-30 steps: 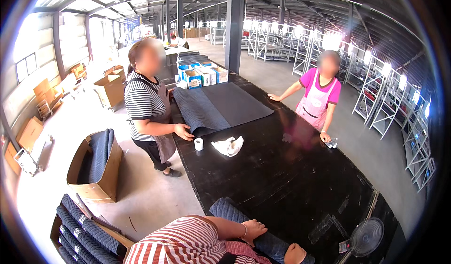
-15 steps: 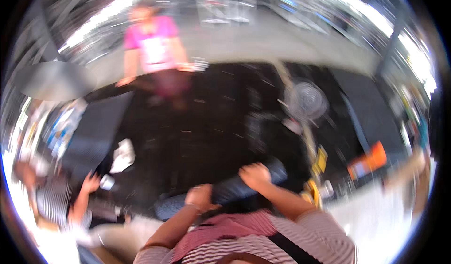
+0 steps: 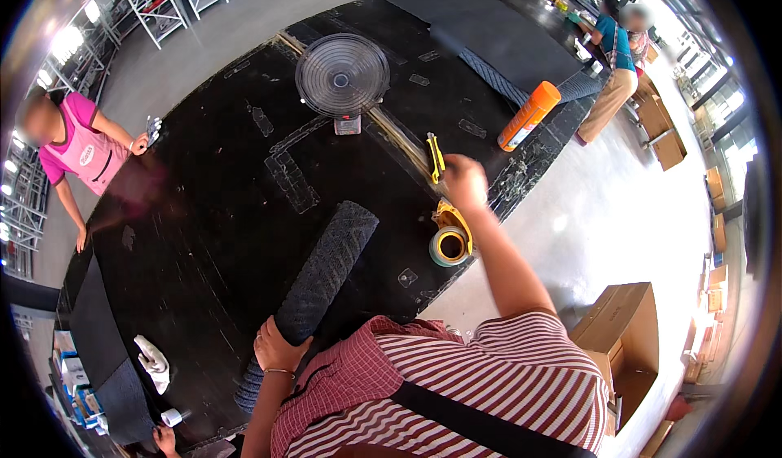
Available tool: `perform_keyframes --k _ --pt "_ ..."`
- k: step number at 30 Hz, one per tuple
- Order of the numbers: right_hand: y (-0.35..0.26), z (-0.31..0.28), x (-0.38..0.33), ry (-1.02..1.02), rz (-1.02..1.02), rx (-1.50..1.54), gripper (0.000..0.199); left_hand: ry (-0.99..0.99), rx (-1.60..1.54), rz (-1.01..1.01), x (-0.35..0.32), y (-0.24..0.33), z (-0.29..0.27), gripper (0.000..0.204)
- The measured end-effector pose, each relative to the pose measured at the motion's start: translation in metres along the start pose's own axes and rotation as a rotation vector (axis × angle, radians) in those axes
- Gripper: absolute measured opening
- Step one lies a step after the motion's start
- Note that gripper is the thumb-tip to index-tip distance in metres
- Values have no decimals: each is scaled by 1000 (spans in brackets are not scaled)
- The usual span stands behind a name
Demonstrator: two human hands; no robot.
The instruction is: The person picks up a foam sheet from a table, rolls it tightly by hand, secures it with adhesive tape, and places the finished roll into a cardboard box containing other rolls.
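Note:
A rolled-up dark ribbed mat [image 3: 330, 262] lies slantwise on the black table, close to my body. My left hand [image 3: 278, 346] grips it near its lower end, thumb on one side and fingers on the other. Farther right, my right hand [image 3: 466, 183] is beside a yellow box cutter [image 3: 436, 157]. Its fingers are partly hidden and slightly smeared, so whether it holds the cutter is unclear. Just below that hand sits a yellow tape dispenser [image 3: 456, 218] with a roll of tape [image 3: 450, 247], near the table edge.
An orange spray can [image 3: 529, 116] and a round ribbed clear disc [image 3: 342, 75] stand on the table [image 3: 212, 214]. A white glove [image 3: 153, 363] lies at left. One person [image 3: 85, 140] leans at the far left; others [image 3: 615, 43] work at far right. An open carton [image 3: 619, 336] is at right.
My right hand has left the rolled mat and moved over to the box cutter. My left hand stays on the roll, which now lies more steeply slanted. The view has turned right.

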State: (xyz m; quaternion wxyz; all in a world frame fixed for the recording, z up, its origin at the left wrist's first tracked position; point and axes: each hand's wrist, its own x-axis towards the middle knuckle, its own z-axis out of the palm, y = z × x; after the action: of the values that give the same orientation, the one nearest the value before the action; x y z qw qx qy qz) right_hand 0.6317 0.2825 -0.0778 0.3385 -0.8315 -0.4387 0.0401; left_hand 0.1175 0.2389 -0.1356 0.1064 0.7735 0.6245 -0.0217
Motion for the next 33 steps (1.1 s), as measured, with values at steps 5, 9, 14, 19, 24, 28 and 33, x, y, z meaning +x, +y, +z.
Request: perform_keyframes --k 5,9,14,19,24,28,33 --pt "171 -9 37 -479 4 -636 24 -36 -19 -12 4 6 -11 104" --pt "168 26 40 -686 407 -440 24 -76 -6 -78 -3 0 -16 106" --pt "191 18 44 -448 31 -694 20 -133 16 -57 6 9 -23 105" --pt "15 22 28 -414 264 933 34 -142 1 -78 2 4 -23 105" --pt "-89 58 11 -627 260 1290 31 -123 -12 -71 2 5 -24 104" --pt "-130 95 -7 -943 324 1583 26 -138 -25 -73 6 5 -26 104" --pt "-186 127 -61 -953 136 1229 22 -124 -25 -45 12 -1 -22 102"
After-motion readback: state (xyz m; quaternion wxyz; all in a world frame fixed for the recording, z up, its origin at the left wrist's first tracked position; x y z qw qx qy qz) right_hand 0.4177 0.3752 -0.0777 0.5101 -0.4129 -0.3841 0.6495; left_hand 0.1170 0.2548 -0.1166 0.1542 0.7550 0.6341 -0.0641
